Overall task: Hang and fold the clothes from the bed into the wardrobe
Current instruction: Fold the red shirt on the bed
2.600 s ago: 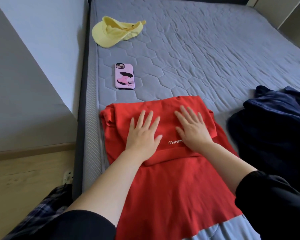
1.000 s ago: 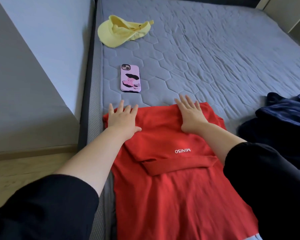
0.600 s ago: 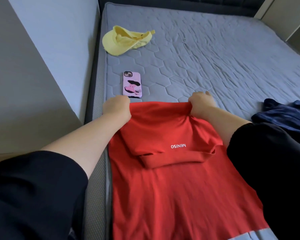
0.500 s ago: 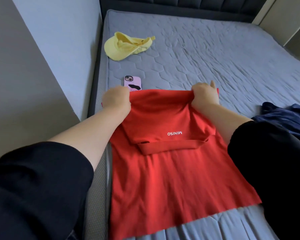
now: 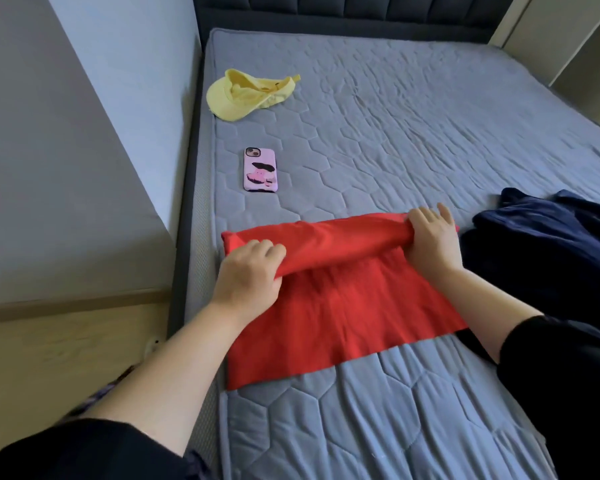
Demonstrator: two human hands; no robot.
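Observation:
A red T-shirt (image 5: 340, 317) lies on the grey quilted mattress (image 5: 395, 133) near its left edge. Its far part is turned over toward me into a thick fold, and the lower part lies flat. My left hand (image 5: 248, 271) grips the left end of that fold with curled fingers. My right hand (image 5: 432, 237) grips the right end. A dark navy garment (image 5: 551, 251) lies crumpled just right of the shirt.
A pink-cased phone (image 5: 260, 169) lies face down beyond the shirt. A yellow cap (image 5: 248, 95) sits farther back by the left edge. A grey wall and wooden floor (image 5: 49, 348) border the bed on the left; a dark padded headboard (image 5: 343, 12) closes the far end.
Both hands went from lying flat on the shirt to gripping its far edge. They lifted it and brought it toward me, so the top part with the white lettering is now folded under.

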